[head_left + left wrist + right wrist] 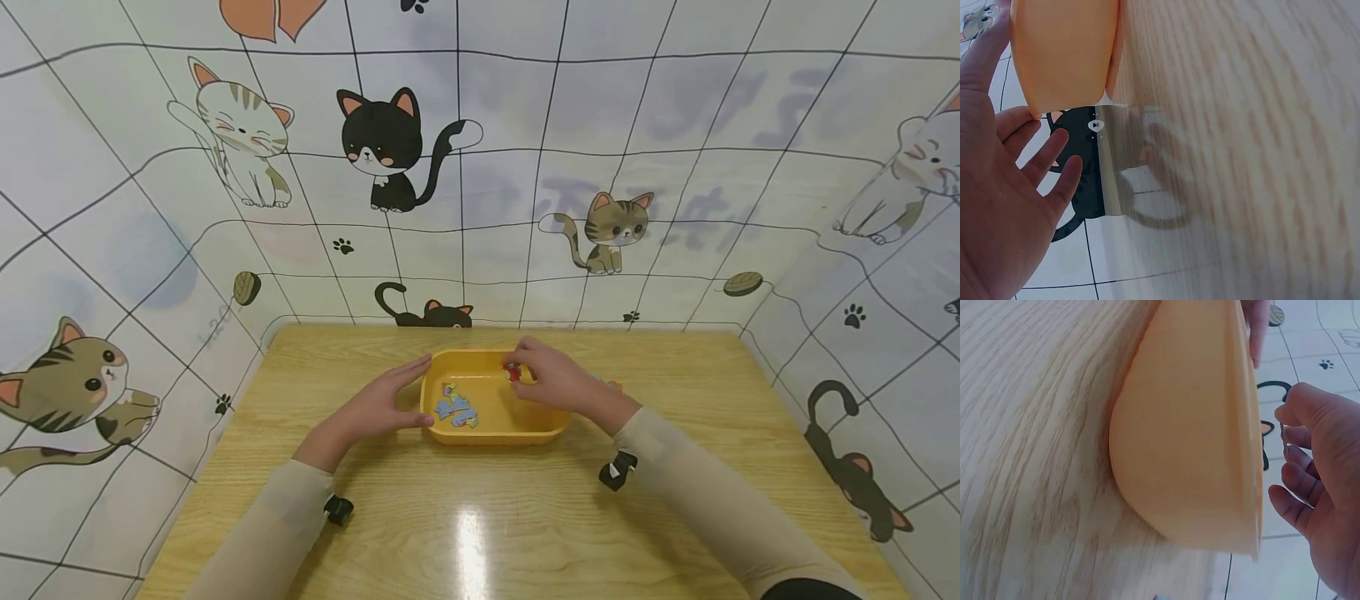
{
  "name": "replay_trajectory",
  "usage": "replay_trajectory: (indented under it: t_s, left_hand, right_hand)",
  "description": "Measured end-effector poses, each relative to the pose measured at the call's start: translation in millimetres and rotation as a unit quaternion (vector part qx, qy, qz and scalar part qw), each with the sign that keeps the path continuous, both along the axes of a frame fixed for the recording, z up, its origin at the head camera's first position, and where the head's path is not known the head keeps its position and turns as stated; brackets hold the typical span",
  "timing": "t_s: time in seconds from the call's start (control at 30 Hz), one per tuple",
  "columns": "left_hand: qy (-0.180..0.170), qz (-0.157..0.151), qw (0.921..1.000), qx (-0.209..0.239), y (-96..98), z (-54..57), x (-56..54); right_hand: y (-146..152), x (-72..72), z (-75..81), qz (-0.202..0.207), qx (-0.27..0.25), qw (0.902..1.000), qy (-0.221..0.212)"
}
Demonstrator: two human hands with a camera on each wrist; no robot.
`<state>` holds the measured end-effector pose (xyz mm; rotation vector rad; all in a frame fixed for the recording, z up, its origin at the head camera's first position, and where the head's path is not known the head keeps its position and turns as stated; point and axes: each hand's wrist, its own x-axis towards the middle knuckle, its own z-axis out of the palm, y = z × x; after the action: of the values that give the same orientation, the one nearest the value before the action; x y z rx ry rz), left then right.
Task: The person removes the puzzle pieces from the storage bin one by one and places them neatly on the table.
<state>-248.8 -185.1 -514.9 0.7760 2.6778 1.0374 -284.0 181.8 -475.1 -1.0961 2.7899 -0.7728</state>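
A yellow rectangular tray (495, 439) stands on the wooden table. My left hand (382, 404) spans its left end with fairly straight fingers, fingertips at the far corner and thumb at the near one. In the left wrist view, the ring and little fingers are off the tray. Over the right half of the tray, my right hand (555, 379) pinches a small, flat red puzzle piece (513, 372) between thumb and fingers. The right wrist view shows the piece edge-on as a thin strip (1284, 439). Several light-blue puzzle pieces (459, 410) lie in the tray's left part.
More colourful pieces (609, 384) lie on the table (360, 533) right of the tray, partly hidden behind the right hand. A wall (502, 192) with a printed grid and cartoon cats rises at the table's back edge. Each sleeve carries a small black wrist device.
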Motion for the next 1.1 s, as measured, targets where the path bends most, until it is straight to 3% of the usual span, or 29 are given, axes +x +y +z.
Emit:
replay_trajectory:
  t_s: [0.57, 1.1]
  left_hand:
    - [0.006, -0.003, 1.0000, -0.004, -0.7, -1.8, 0.1]
    - [0.009, -0.005, 0.9999, -0.004, -1.6, -1.9, -0.8]
  right_hand:
    - [56.2, 13.7, 9.0, -0.054, -0.076, 0.9953, 0.024]
    - [114.0, 22.4, 9.1, -0.125, -0.077, 0.9890, 0.017]
